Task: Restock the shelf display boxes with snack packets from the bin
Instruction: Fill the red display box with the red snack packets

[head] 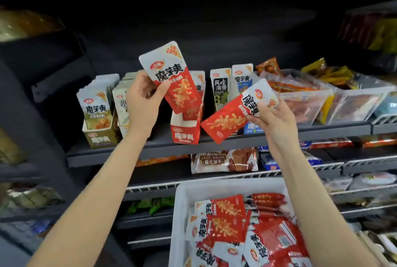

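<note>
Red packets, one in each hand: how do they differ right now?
The left hand holds its packet nearly upright, white end up; the right hand holds its packet tilted, red end down-left. The left packet sits above the red display box; the right packet is lower, to that box's right. Both share the same red-and-white print, matching those in the bin.

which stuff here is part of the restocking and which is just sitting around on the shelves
Part of the job:
- left hand holding a red packet
- right hand holding a second red packet
- red display box on the shelf
- white bin of red packets

Just lying about:
- green display box
- wafer biscuit pack
- clear tubs of other snacks
</note>
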